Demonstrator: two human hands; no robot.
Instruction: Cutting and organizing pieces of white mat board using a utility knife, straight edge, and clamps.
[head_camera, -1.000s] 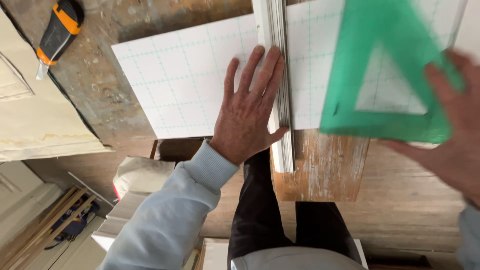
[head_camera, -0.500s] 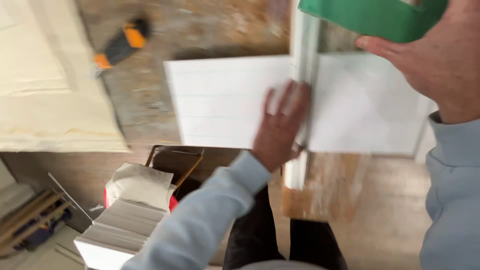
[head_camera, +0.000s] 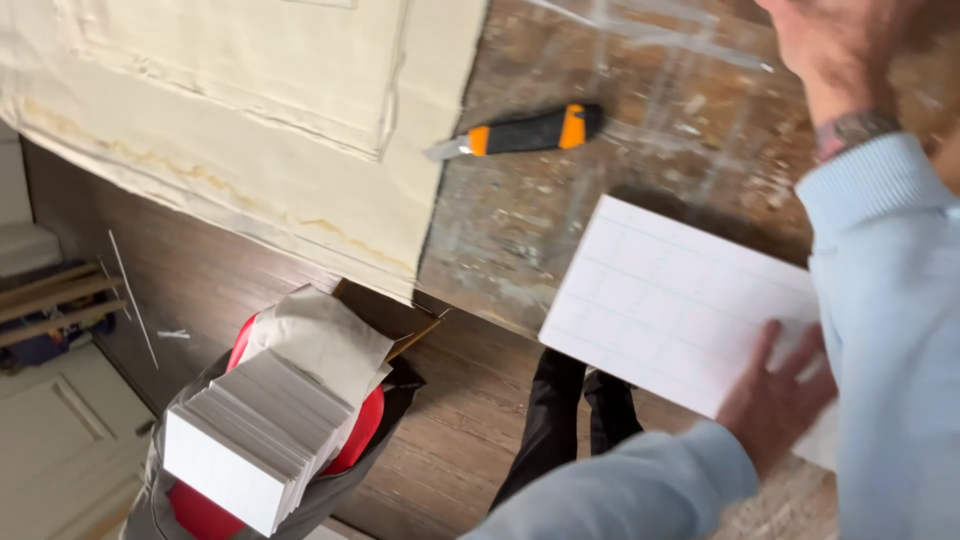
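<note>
The white gridded rectangular board (head_camera: 670, 300) looks matt, perhaps foam; the scratched brown wooden desk (head_camera: 540, 210) is rough.

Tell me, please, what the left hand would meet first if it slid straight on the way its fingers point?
The left hand already rests on the white gridded sheet; farther along, roughly, lies the orange-and-black utility knife.

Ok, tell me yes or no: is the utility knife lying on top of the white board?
No, the utility knife lies on the bare worn tabletop, apart from the white board that the left hand presses.
</note>
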